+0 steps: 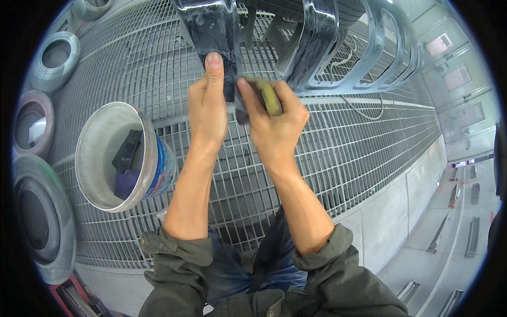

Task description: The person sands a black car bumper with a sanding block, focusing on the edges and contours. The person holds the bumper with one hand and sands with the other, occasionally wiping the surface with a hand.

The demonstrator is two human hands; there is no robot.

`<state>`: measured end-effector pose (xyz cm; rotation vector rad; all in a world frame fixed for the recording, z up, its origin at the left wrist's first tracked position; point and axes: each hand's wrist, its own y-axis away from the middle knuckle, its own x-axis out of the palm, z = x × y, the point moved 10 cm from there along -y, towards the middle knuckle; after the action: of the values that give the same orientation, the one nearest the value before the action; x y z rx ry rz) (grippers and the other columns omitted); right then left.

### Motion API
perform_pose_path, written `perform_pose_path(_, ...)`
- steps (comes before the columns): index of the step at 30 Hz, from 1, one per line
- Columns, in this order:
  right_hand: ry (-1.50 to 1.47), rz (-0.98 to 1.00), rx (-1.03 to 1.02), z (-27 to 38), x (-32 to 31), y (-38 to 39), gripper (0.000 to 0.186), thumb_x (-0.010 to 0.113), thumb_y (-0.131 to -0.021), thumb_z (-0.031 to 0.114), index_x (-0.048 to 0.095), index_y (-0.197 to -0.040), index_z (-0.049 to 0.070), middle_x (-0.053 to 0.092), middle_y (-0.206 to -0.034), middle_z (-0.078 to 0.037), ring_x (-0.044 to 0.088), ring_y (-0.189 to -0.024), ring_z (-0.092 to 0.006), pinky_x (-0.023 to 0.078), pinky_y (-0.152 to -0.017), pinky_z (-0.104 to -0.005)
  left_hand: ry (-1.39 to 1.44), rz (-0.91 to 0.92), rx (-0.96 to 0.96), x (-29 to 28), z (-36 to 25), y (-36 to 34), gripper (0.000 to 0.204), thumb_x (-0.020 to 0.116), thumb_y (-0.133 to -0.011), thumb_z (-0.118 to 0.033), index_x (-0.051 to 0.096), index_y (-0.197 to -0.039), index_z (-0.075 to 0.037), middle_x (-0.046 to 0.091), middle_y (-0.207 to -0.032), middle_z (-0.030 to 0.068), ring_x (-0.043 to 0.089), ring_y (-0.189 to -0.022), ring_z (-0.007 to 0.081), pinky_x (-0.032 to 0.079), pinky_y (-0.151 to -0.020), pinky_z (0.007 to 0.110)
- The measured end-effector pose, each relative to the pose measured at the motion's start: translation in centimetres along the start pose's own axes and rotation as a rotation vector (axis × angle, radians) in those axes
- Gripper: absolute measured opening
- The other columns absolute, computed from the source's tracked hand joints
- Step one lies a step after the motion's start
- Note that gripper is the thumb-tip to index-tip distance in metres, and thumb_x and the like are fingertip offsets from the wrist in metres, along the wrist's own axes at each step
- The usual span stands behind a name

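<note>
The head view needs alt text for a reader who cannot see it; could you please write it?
A person's left hand holds the near end of a dark, glossy part, thumb on its face, while the right hand holds a yellow-green block at its right edge. To the left, a bucket with dark pieces inside stands on a metal grating.

We saw a metal grate floor [364,138] beneath us, a white-and-blue bucket [166,166] standing on it, and several round rings [64,222] lying along its left side.
</note>
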<state>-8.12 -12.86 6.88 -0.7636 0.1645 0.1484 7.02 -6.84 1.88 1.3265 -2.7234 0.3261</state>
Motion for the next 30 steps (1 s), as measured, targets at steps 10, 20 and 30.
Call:
perform_pose_path(10,0.104,0.019,0.146,-5.1,-3.0,0.7,0.019,0.087,-0.084,0.012,0.077,-0.094,0.0,0.072,-0.074,-0.004,0.058,-0.066,-0.0063,0.047,-0.062,-0.0236,-0.065,0.068,-0.03,-0.7,2.5,-0.8,0.088,0.037,-0.103,-0.072,0.072,-0.101,0.008,0.074,-0.092,0.015,0.072,-0.087,0.0205,0.056,-0.084,0.032)
perform_pose_path(20,0.097,-0.225,-0.213,-1.5,-5.8,-4.5,0.022,0.086,-0.084,0.01,0.068,-0.081,0.0,0.064,-0.069,-0.009,0.058,-0.058,-0.0158,0.045,-0.056,-0.0292,-0.002,0.022,-0.041,-0.2,0.7,0.0,0.085,0.04,-0.103,-0.072,0.077,-0.093,0.005,0.07,-0.085,0.0064,0.055,-0.079,0.0112,0.043,-0.075,0.028)
perform_pose_path(30,0.138,-0.133,-0.353,1.6,-5.5,-7.1,0.02,0.088,-0.083,0.01,0.07,-0.085,0.001,0.069,-0.074,-0.005,0.06,-0.063,-0.0093,0.046,-0.058,-0.0253,-0.066,0.013,-0.054,-0.5,1.8,-0.2,0.088,0.036,-0.101,-0.075,0.073,-0.096,0.005,0.073,-0.091,0.0133,0.07,-0.087,0.0197,0.054,-0.085,0.032)
